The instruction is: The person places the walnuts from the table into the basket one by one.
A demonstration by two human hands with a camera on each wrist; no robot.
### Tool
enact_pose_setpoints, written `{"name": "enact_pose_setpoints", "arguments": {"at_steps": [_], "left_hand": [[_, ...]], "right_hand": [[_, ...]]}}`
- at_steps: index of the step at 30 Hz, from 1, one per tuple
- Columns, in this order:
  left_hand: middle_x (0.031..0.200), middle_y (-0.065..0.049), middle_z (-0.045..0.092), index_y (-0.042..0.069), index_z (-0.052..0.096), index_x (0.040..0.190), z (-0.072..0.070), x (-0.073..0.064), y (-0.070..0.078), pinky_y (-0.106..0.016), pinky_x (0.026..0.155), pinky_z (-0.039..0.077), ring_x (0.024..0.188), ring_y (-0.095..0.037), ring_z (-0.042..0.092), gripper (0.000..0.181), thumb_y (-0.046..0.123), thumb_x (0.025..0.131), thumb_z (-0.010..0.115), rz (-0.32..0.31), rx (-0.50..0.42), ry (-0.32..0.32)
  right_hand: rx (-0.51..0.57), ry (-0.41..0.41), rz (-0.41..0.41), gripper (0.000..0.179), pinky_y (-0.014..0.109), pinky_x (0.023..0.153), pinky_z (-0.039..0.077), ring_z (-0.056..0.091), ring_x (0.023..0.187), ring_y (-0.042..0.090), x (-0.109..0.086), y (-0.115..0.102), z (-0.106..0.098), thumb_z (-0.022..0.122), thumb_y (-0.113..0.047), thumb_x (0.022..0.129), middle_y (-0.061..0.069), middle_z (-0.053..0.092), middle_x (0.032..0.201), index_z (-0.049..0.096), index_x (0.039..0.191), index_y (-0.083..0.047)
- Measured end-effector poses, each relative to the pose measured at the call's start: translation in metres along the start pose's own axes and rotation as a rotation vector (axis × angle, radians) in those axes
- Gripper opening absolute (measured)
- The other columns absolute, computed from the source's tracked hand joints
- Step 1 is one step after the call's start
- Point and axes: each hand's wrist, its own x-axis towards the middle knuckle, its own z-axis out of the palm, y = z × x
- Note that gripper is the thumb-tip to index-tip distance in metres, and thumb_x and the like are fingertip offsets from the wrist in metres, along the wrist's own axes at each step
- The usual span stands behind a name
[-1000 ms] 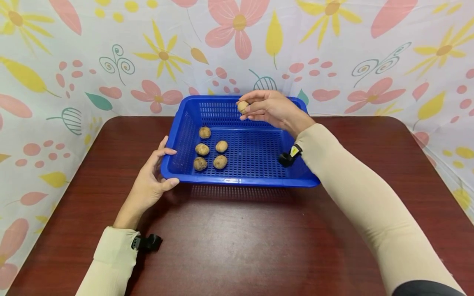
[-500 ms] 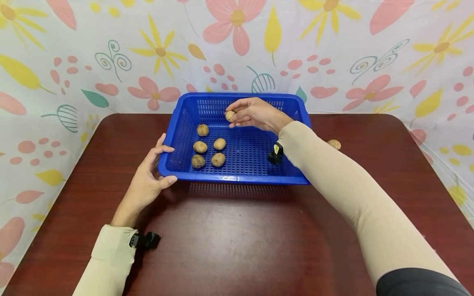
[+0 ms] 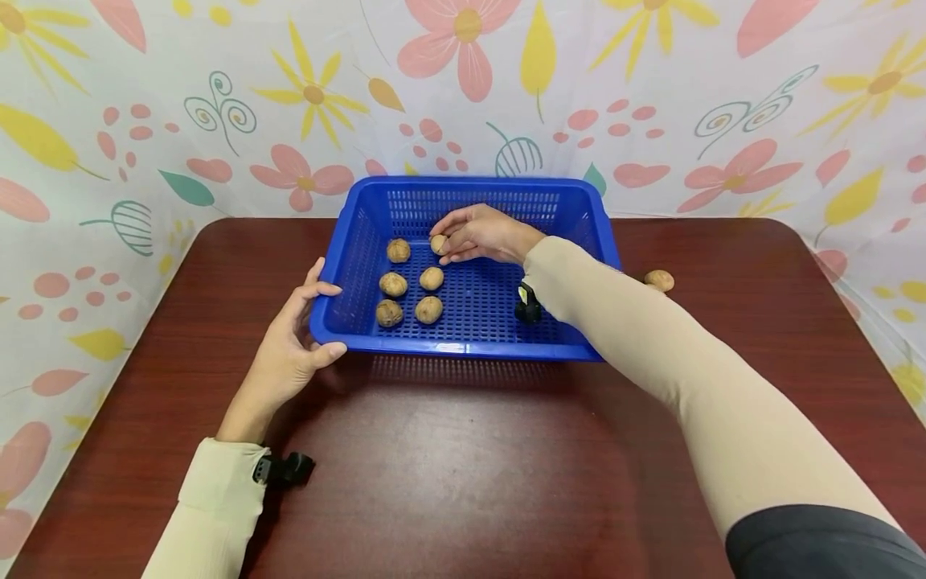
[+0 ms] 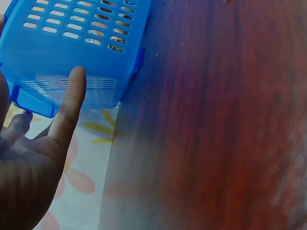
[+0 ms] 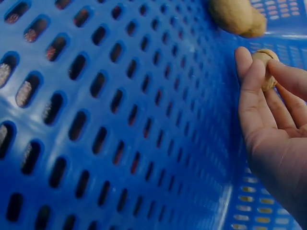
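Observation:
My right hand (image 3: 477, 233) is inside the blue basket (image 3: 463, 347), its fingertips and thumb pinching a walnut (image 3: 438, 244) just at or above the floor. The right wrist view shows this walnut (image 5: 267, 67) between thumb and fingers. Several other walnuts (image 3: 432, 279) lie in two rows in the basket's left half. My left hand (image 3: 292, 326) holds the basket's left front corner, one finger over the rim. In the left wrist view its thumb (image 4: 72, 103) lies straight against the outer wall; the other fingers are partly hidden.
The basket has slotted walls and stands on a dark red-brown wooden table (image 3: 448, 474) near its back edge. To the basket's right, a walnut (image 3: 659, 280) is partly covered by the right sleeve (image 3: 651, 354). A floral cloth (image 3: 289, 104) hangs behind the table.
My right hand has moved left and down into the basket with its walnut. The walnut on the table at right has come into view. My left hand keeps its place at the corner.

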Motion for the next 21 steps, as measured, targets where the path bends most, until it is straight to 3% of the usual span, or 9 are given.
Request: {"name": "enact_pose_setpoints", "arguments": {"at_steps": [8,14,21], "left_hand": [[0.178,0.002,0.011,0.007,0.051,0.141,-0.0002,0.0010,0.0000,-0.018,0.098,0.054,0.149,-0.038,0.035,0.061,-0.007,0.088,0.077,0.002,0.005,-0.003],[0.178,0.002,0.012,0.013,0.055,0.139,0.0009,0.0007,-0.0009,-0.019,0.098,0.055,0.150,-0.036,0.035,0.061,-0.010,0.087,0.076,0.008,-0.022,0.001],[0.178,-0.001,0.011,0.014,0.055,0.139,0.0016,0.0006,-0.0025,-0.019,0.096,0.056,0.146,-0.024,0.041,0.060,-0.007,0.087,0.078,0.019,-0.042,0.003]], "right_hand": [[-0.088,-0.004,-0.010,0.036,0.040,0.097,0.058,0.072,0.090,0.019,0.0053,0.0030,0.0070,0.059,0.002,0.103,0.009,0.066,0.123,0.062,0.138,-0.003],[-0.153,-0.004,-0.011,0.036,0.035,0.088,0.059,0.072,0.091,0.019,0.0068,0.0025,0.0082,0.059,-0.001,0.104,0.011,0.067,0.128,0.064,0.139,-0.006],[-0.230,-0.014,-0.017,0.036,0.036,0.088,0.059,0.073,0.094,0.021,0.0049,-0.0027,0.0058,0.061,-0.005,0.104,0.010,0.068,0.133,0.064,0.140,-0.009]]}}
